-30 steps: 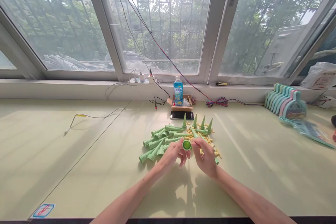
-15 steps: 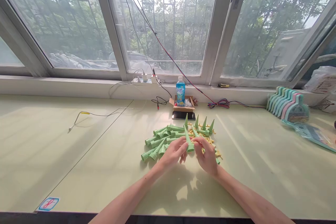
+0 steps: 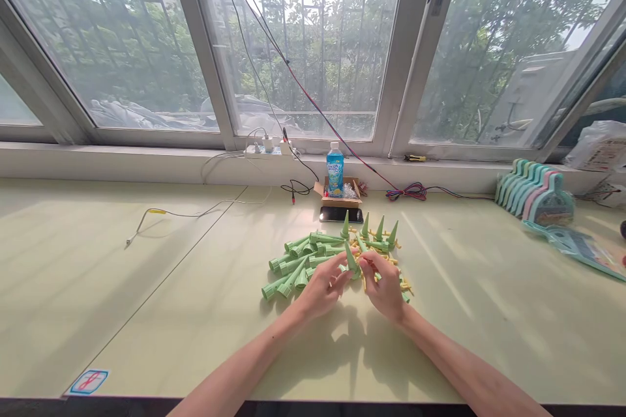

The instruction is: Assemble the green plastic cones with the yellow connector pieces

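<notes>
My left hand (image 3: pixel 323 285) grips a green plastic cone-shaped spike (image 3: pixel 350 257) low down, its point up and leaning slightly left. Close against its right side, the fingers of my right hand (image 3: pixel 385 285) are pinched together; whatever sits between them is too small to make out. To the left lies a pile of similar green spikes (image 3: pixel 292 267) with ribbed wide ends. Behind my hands several green spikes (image 3: pixel 379 229) stand upright in a row. Small yellow plastic pieces (image 3: pixel 407 287) lie among and beside them, partly hidden by my right hand.
A dark phone (image 3: pixel 341 214) lies behind the spikes, before a small cardboard box (image 3: pixel 342 202) and a blue-labelled bottle (image 3: pixel 335 172). Coiled wires (image 3: pixel 408 191) run along the back. Pastel paddle-shaped items (image 3: pixel 535 195) stand at right. A thin cable (image 3: pixel 180 214) crosses the left side.
The held green spike has dropped a little and is turned so its wide end faces me less. My right fingers remain beside it. The surrounding pieces look unchanged.
</notes>
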The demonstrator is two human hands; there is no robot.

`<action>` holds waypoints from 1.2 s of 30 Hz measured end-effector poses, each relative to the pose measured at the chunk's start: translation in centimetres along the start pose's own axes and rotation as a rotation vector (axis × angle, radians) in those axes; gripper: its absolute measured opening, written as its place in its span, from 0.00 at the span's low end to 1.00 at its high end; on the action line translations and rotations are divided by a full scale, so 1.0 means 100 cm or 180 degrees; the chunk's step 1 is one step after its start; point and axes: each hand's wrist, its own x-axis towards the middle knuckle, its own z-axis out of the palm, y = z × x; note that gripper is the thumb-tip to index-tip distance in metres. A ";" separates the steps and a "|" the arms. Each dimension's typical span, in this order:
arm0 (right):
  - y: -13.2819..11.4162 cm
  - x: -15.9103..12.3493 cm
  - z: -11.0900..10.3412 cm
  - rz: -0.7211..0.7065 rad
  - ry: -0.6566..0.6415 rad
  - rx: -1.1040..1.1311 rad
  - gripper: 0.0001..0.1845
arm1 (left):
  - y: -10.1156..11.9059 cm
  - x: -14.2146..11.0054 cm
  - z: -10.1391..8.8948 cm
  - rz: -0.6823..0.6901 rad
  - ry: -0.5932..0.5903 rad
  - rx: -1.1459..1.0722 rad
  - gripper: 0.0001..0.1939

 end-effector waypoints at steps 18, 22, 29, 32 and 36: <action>-0.007 -0.001 0.001 -0.0147 0.0214 0.0078 0.08 | 0.003 0.001 0.005 -0.0313 0.0404 -0.0148 0.15; -0.006 -0.004 0.000 -0.0161 0.0329 0.0021 0.07 | 0.002 0.005 0.004 -0.0498 0.0225 -0.0550 0.21; -0.009 0.000 -0.002 -0.0411 0.0086 0.0273 0.08 | 0.009 0.008 0.000 -0.1161 -0.0110 -0.1616 0.38; -0.011 0.001 -0.003 -0.0529 -0.0110 0.0388 0.08 | 0.010 0.008 -0.003 -0.1164 -0.0274 -0.1707 0.37; -0.012 0.003 -0.003 -0.0476 -0.0149 0.0367 0.09 | 0.008 0.008 -0.005 -0.1107 -0.0215 -0.1714 0.35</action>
